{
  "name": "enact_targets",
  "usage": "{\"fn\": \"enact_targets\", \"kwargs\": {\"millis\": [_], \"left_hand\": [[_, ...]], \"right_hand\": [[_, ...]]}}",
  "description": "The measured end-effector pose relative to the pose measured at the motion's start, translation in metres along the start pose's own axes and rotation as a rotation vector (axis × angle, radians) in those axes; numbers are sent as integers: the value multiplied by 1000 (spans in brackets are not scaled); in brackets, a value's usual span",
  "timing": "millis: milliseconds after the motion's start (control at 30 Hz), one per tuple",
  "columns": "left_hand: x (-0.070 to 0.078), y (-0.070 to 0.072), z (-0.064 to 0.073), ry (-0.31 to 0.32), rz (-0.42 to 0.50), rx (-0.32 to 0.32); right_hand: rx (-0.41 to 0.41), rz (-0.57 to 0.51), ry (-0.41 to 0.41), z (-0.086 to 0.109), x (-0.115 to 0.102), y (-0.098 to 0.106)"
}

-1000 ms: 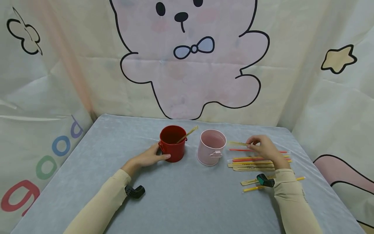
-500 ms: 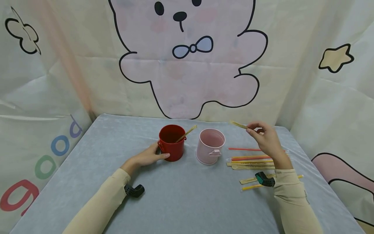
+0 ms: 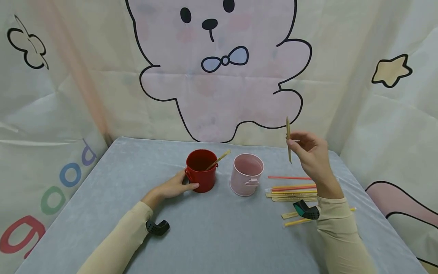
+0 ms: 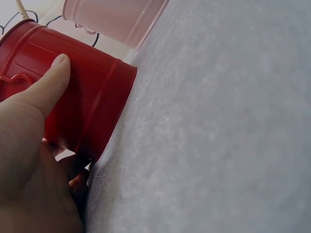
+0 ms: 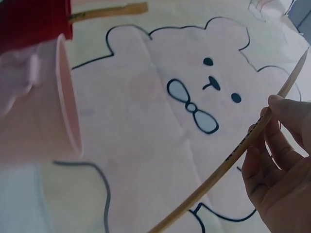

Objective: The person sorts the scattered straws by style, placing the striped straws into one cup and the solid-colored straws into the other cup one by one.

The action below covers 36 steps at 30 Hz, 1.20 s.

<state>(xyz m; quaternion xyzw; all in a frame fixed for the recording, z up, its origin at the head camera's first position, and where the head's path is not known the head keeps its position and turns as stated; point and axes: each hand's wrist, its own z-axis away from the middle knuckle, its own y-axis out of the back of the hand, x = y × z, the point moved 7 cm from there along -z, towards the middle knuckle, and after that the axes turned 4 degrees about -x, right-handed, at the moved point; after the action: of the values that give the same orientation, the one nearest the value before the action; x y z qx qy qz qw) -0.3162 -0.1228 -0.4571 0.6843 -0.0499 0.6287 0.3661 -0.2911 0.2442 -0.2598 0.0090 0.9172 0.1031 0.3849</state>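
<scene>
My left hand [image 3: 175, 185] holds the small red metal bucket [image 3: 202, 179] upright on the table, thumb against its near side and fingers behind it; the left wrist view shows the thumb on the bucket's wall [image 4: 92, 92]. A tan paper-wrapped straw [image 3: 224, 155] leans out of that bucket. To its right stands a pale pink bucket [image 3: 241, 180], untouched. Raised above the table beyond the pink bucket's right side, my right hand [image 3: 309, 154] pinches another tan paper-wrapped straw [image 3: 288, 140], nearly upright in the head view. Dark printing marks this straw [image 5: 214, 177] in the right wrist view.
Several tan-wrapped, yellow and red straws [image 3: 291, 190] lie in a row at the right, partly under my right arm. A lone red straw [image 3: 285, 177] lies behind them. Nearer me are a tan-wrapped straw [image 3: 289, 215] and a yellow straw [image 3: 297, 222]. Printed curtains surround the table.
My right hand has lifted the tan straw off the table and turned it from flat to nearly upright. My left hand stays on the red bucket.
</scene>
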Motion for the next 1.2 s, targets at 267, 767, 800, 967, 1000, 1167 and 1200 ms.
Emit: {"fn": "enact_targets", "kwargs": {"millis": [267, 767, 800, 967, 1000, 1167, 1200], "left_hand": [[2, -1, 1, -32, -32, 4], [-4, 0, 1, -19, 6, 17], [-4, 0, 0, -19, 11, 18], [1, 2, 0, -44, 16, 22], [1, 2, 1, -40, 16, 23], [0, 2, 1, -28, 6, 16], [-1, 2, 0, -27, 1, 13]], "right_hand": [[-50, -196, 55, -12, -23, -29], [-31, -472, 57, -20, -39, -83], [-32, -478, 59, -19, -40, -86], [-61, -487, 84, -16, -46, -102], [-68, -495, 88, -15, -46, -106], [-83, -475, 62, -8, -40, -125], [-83, -463, 47, -7, -38, -129]]}}
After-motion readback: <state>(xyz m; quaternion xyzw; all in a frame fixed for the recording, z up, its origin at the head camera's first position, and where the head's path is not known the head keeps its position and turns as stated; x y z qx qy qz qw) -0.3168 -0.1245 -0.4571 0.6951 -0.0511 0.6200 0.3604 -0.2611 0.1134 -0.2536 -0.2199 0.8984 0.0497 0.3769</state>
